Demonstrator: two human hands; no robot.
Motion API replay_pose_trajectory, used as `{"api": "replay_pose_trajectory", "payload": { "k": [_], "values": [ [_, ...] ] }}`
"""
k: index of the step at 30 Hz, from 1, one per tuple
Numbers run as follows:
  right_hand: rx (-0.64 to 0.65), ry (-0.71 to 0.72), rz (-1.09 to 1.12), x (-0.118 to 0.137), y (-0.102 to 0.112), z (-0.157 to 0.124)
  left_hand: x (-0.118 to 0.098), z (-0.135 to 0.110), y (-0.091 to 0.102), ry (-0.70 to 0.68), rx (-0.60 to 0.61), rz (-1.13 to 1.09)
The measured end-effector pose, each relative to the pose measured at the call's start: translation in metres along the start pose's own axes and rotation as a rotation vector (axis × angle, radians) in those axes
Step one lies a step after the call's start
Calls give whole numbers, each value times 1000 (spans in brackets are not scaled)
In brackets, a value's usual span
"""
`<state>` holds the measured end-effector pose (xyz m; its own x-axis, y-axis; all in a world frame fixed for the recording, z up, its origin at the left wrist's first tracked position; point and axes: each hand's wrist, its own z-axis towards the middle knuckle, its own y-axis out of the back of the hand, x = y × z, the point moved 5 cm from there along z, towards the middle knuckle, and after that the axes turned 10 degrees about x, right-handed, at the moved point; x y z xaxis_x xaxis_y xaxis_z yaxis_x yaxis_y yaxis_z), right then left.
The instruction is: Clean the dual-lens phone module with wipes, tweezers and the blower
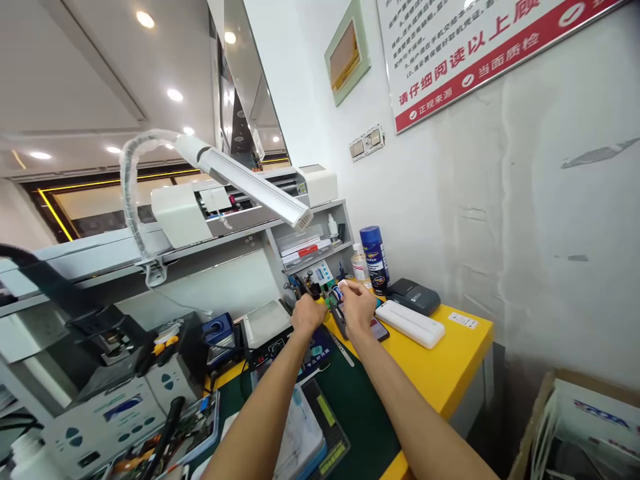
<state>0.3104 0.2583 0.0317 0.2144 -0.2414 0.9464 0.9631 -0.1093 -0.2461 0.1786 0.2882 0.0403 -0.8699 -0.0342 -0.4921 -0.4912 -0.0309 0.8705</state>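
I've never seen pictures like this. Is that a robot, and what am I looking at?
No robot here: these are a person's two bare hands. The single picture comes from a camera worn on the head, looking forward and down.

The right hand pinches a small white-and-blue item. The left hand is at something yellow, though its grip is too hard to make out.

Below is a yellow workbench with a dark green mat. A phone, a long white case and a blue spray can are on the right. A white lamp hangs overhead.
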Motion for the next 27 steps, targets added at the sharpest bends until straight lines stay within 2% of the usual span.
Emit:
{"api": "replay_pose_trajectory", "payload": {
  "k": [4,8,11,13,16,18,20,23,25,27],
  "values": [
    [24,26,-33,9,0,-4,-7,1,-14,69,35,22],
    [30,60,-49,12,-1,-6,-15,-1,-18,85,91,52],
    [42,61,-54,8,-3,-4,-19,-10,-6,37,151,73],
    [54,47,-54,2,-6,-2,-13,-26,13,-12,167,94],
    [81,26,-55,-7,-14,1,14,-72,56,-83,184,127],
    [110,14,-58,-11,-22,-2,42,-115,82,-109,205,152],
    [161,4,-66,-12,-33,-8,75,-161,98,-100,237,176],
    [298,-25,-99,-13,-53,-27,119,-214,98,-46,247,192],
    [437,-60,-138,-15,-67,-43,139,-233,86,1,220,199],
    [629,-102,-183,-18,-83,-62,151,-240,73,23,166,207]
  ]
}}
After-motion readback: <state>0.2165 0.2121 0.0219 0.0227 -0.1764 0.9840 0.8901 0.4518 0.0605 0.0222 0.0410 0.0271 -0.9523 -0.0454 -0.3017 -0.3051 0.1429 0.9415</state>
